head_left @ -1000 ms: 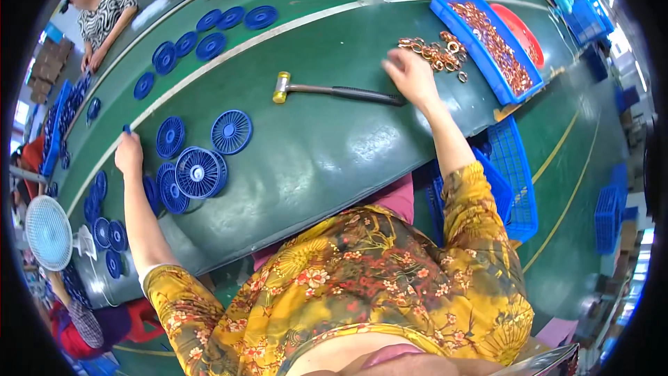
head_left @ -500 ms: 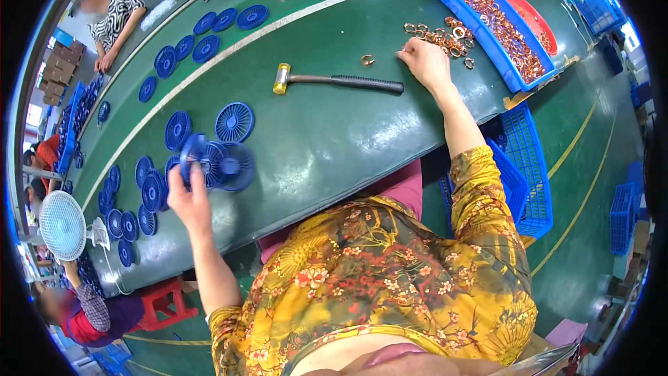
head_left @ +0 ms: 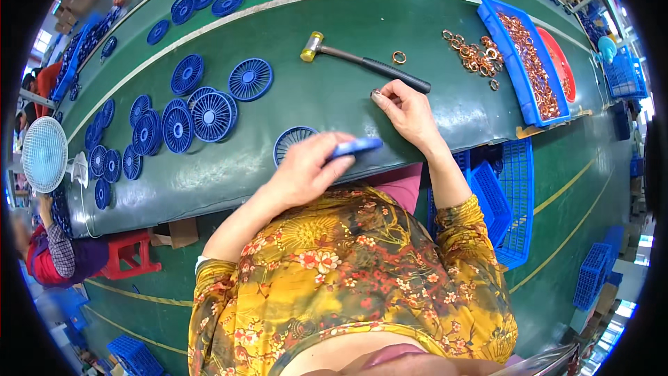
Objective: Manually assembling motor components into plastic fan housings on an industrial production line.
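Observation:
My left hand (head_left: 306, 166) grips a round blue fan grille (head_left: 358, 146), tilted nearly edge-on above the front of the green table. Partly under that hand, another blue grille (head_left: 287, 143) lies flat. To the right, my right hand (head_left: 406, 113) is closed in a pinch; a small copper-brown edge shows at its fingertips, apparently a ring mostly hidden by the fingers. Beyond it lies a hammer (head_left: 362, 63) with a yellow head and black handle. One loose copper-coloured ring (head_left: 399, 57) sits beside the handle.
Several blue grilles (head_left: 178, 127) spread over the left of the table (head_left: 348, 21). A heap of copper rings (head_left: 480, 59) lies beside a blue tray (head_left: 511, 63) full of rings, with a red tray (head_left: 557, 63) behind. Blue baskets (head_left: 518, 202) stand below the table edge.
My left hand has carried a grille rightward from the grille group to in front of me. My right hand has come away from the ring heap toward it. The view has shifted.

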A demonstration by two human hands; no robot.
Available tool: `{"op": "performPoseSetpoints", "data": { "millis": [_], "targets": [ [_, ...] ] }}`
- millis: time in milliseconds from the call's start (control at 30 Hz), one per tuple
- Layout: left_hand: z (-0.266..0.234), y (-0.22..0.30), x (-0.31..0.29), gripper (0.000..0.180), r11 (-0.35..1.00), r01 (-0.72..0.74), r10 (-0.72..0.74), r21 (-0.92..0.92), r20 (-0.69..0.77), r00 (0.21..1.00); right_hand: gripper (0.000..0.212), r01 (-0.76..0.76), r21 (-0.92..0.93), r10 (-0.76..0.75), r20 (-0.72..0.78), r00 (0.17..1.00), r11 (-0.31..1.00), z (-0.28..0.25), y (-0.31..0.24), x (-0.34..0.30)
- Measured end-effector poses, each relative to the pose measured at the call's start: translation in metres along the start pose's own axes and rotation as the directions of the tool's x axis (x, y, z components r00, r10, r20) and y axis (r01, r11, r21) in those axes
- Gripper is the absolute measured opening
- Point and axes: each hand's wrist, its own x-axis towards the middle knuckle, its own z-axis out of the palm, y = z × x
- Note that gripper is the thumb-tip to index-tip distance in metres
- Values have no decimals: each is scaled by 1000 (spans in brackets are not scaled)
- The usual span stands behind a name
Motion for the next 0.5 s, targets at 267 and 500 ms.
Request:
{"op": "performPoseSetpoints", "data": {
  "millis": [267,500],
  "targets": [
    [-14,-41,-16,28,868,408,-230,284,-500,835,18,59,-267,-108,-174,979,962,-15,-4,25],
    [-62,-69,-22,28,766,610,-241,201,-791,563,29,-238,-597,145,-200,969,766,-23,23,72]
  ]
}}
